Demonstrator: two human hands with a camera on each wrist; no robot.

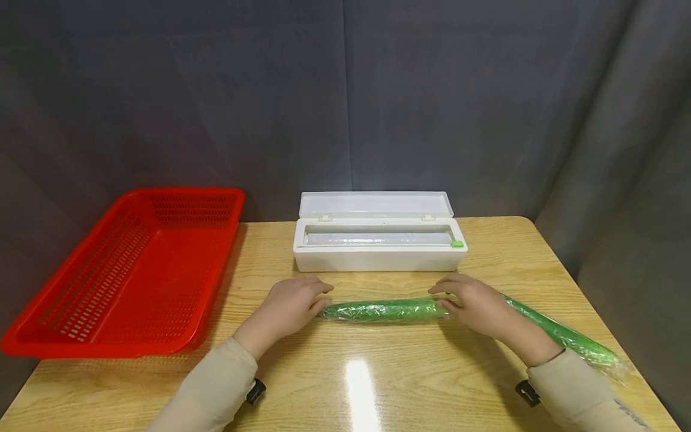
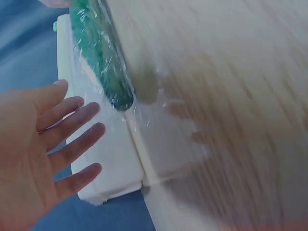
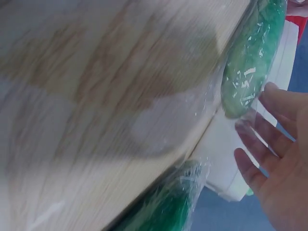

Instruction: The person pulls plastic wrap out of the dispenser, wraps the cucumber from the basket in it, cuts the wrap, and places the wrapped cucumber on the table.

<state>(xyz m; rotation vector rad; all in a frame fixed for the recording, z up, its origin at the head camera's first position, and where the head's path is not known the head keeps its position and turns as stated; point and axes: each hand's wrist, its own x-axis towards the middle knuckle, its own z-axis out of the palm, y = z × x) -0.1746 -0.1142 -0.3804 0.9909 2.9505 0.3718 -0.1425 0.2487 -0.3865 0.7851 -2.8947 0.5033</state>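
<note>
A green cucumber (image 1: 383,310) wrapped in clear plastic film lies crosswise on the table in the head view. My left hand (image 1: 296,305) is at its left end, fingers spread and slightly bent; in the left wrist view the hand (image 2: 53,139) stands beside the wrapped tip without gripping it. At the other end is my right hand (image 1: 475,303). In the right wrist view its fingers (image 3: 260,139) are loosely extended by the loose film at the cucumber's tip; whether they touch the film I cannot tell. A second wrapped cucumber (image 1: 572,336) lies slanted beyond my right forearm, which partly covers it.
Behind the cucumber sits a white cling film dispenser (image 1: 378,260), its lid (image 1: 376,204) raised, a film roll (image 1: 378,239) and a green slider (image 1: 457,244) showing. A red plastic basket (image 1: 218,288) stands on the left of the wooden table (image 1: 302,384). Grey curtains (image 1: 345,108) hang behind.
</note>
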